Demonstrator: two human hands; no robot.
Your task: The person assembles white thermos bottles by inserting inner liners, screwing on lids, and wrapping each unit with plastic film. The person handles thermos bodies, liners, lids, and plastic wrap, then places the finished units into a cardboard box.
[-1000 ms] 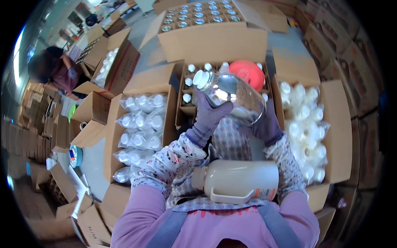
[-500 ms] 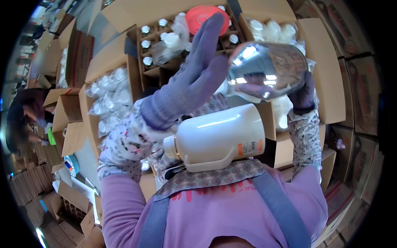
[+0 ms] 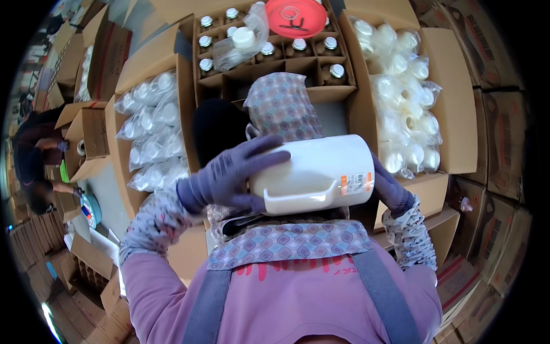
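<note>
Now we hold a white plastic jug on its side between both hands, close to our chest. Our left hand, in a purple glove, wraps its fingers around the neck end; our right hand cups the base, mostly hidden behind the jug. We judge the smooth plastic could slip from the gloves, since only its ends are held, and drop into the open carton of capped bottles beyond the hands. Left of the left hand lies a carton of bagged clear bottles. Beyond the right hand sits a red lid, and to its right a carton of bagged white containers.
</note>
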